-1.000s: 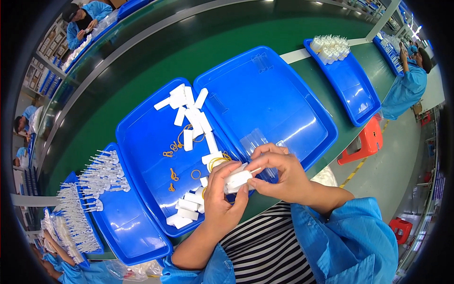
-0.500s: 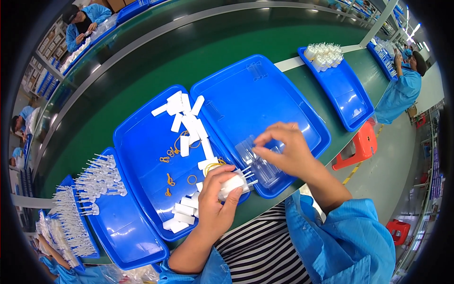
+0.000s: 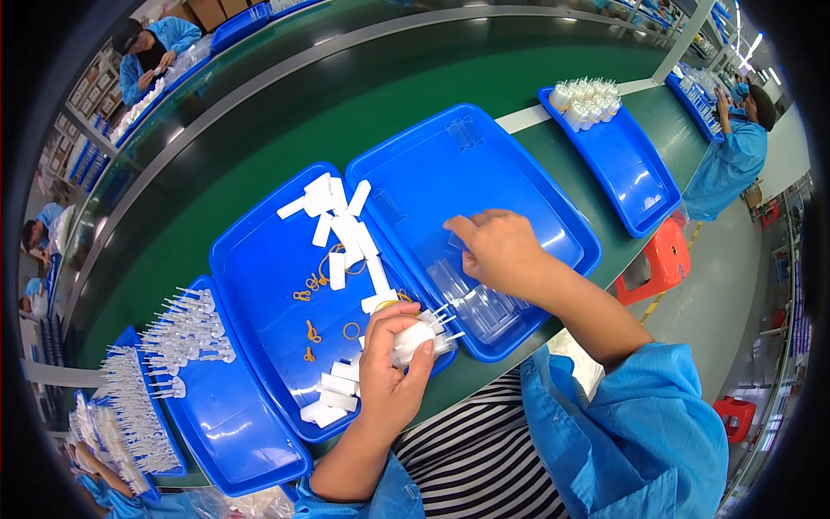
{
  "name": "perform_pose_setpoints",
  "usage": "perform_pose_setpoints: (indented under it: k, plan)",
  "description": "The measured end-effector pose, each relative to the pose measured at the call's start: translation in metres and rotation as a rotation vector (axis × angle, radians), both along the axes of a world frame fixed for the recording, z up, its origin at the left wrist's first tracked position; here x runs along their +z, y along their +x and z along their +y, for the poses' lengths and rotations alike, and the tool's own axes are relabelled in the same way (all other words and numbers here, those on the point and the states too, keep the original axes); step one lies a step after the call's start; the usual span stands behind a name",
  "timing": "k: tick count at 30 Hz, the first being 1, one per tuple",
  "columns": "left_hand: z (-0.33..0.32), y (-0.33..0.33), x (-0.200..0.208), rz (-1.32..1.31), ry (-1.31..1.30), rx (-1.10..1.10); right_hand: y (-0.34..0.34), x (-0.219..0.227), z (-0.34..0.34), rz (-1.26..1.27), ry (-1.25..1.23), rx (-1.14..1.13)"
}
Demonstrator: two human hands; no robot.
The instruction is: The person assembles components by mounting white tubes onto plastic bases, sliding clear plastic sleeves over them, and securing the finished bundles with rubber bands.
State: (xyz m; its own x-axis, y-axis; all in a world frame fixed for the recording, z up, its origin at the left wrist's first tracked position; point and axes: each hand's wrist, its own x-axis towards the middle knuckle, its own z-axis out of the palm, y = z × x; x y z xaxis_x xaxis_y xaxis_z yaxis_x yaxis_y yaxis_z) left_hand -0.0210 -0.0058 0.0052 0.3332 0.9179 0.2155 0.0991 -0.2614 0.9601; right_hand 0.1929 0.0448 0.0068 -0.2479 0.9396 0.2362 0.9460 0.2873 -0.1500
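Note:
My left hand (image 3: 389,376) is closed around a bundle of white parts (image 3: 411,344), with several thin white stems pointing right. Over the right-hand blue tray (image 3: 510,173), my right hand (image 3: 506,251) has its fingers pinched together. A clear plastic tube (image 3: 456,241) shows at these fingertips, partly hidden by them. Just below lie more clear tubes (image 3: 484,316), side by side in the tray's near corner. White rectangular blocks (image 3: 338,383) and yellowish rubber bands (image 3: 312,330) are scattered in the tray left of centre (image 3: 259,259), beside my left hand.
Trays at the left hold white stemmed parts (image 3: 186,333). A narrow blue tray (image 3: 635,177) at the right bears assembled white pieces (image 3: 585,102). Beyond the trays runs a green belt (image 3: 363,95). A red stool (image 3: 659,259) stands at the right; co-workers (image 3: 731,164) sit farther off.
My right hand has shifted up and slightly left over the tray, its fingers drawn together, a clear tube at the tips. My left hand still holds the bundle, slightly turned.

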Motion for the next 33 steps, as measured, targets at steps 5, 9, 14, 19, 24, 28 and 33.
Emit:
perform_pose_setpoints:
  k: [5, 9, 14, 19, 24, 28, 33]
  plan:
    - [0.0, 0.0, -0.004, 0.006, 0.035, 0.007, -0.005, 0.032, -0.02, 0.712, -0.204, 0.012]
    - [-0.001, 0.001, 0.002, 0.07, 0.092, 0.007, -0.02, 0.034, -0.042, 1.567, -0.353, 0.033]
    - [0.001, 0.003, 0.001, 0.105, 0.165, 0.024, -0.031, 0.026, -0.06, 1.593, -0.397, 0.061]
    - [-0.001, 0.003, 0.0, 0.149, 0.217, 0.037, -0.031, 0.023, -0.06, 1.629, -0.493, 0.105]
    - [-0.002, 0.005, 0.0, 0.146, 0.224, 0.04, -0.031, 0.014, -0.057, 1.787, -0.588, 0.088]
    - [-0.001, 0.003, -0.001, 0.154, 0.224, 0.038, -0.033, 0.015, -0.06, 1.697, -0.567, 0.053]
    - [-0.003, 0.003, -0.001, 0.154, 0.167, 0.029, -0.034, 0.013, -0.06, 1.753, -0.595, 0.055]
